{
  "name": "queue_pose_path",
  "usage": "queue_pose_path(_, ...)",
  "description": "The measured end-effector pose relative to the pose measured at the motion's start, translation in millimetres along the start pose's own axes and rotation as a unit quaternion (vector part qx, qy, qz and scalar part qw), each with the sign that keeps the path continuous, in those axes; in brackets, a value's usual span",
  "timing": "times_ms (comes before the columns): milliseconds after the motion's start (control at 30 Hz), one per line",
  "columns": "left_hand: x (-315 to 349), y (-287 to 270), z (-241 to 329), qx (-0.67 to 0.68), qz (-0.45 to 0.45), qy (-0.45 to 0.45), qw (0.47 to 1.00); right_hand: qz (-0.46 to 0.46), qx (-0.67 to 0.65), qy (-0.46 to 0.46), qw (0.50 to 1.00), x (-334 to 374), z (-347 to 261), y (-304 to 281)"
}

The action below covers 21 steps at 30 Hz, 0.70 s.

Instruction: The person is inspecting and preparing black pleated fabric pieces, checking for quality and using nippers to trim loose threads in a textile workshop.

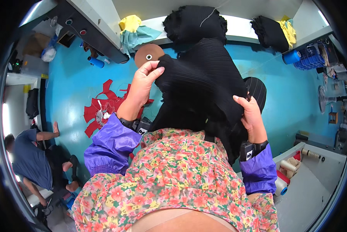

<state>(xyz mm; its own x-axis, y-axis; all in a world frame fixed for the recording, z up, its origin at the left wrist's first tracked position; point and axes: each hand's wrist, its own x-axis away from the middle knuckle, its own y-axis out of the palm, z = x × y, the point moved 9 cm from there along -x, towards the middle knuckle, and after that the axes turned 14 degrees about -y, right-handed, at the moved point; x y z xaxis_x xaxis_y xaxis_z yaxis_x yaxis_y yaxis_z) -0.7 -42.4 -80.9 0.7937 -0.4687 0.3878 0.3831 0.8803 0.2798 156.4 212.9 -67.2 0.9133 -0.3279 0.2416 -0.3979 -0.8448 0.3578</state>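
A black ribbed knit piece [204, 79] is stretched between my two hands and drapes over my lap. My left hand [142, 81] pinches its upper left edge between thumb and fingers. On the other side, my right hand [253, 118] grips the knit with the thumb on top; its other fingers are partly hidden by the fabric. The far end of the piece reaches up toward a folded black knit bundle [194, 23] on a white ledge [237, 31]. Just beyond my left fingertips is a brown disc [142, 58] with a pale ring at its centre.
Yellow cloth [130, 23] and pale green cloth [140, 36] hang at the ledge's left. Another black bundle [269, 33] lies right. Red fabric scraps [104, 104] litter the blue floor. A person [36, 162] sits at left. A grey-white table [310, 181] with thread cones stands at lower right.
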Motion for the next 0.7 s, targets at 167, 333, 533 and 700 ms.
queue_pose_path(167, 16, 50, 26, 0.037, -0.034, 0.115, 0.992, 0.039, 0.121, 0.02, 0.992, 2, 21, -32)
queue_pose_path(333, 49, 116, 51, -0.183, -0.075, 0.265, 0.944, 0.097, 0.196, -0.186, 0.958, 6, -51, 2)
queue_pose_path(533, 71, 195, 32, -0.316, -0.175, 0.362, 0.859, 0.009, 0.051, -0.189, 0.981, 2, -50, 40)
queue_pose_path(700, 67, 192, 15, -0.31, -0.225, 0.286, 0.879, -0.001, 0.122, -0.201, 0.972, 7, -46, 23)
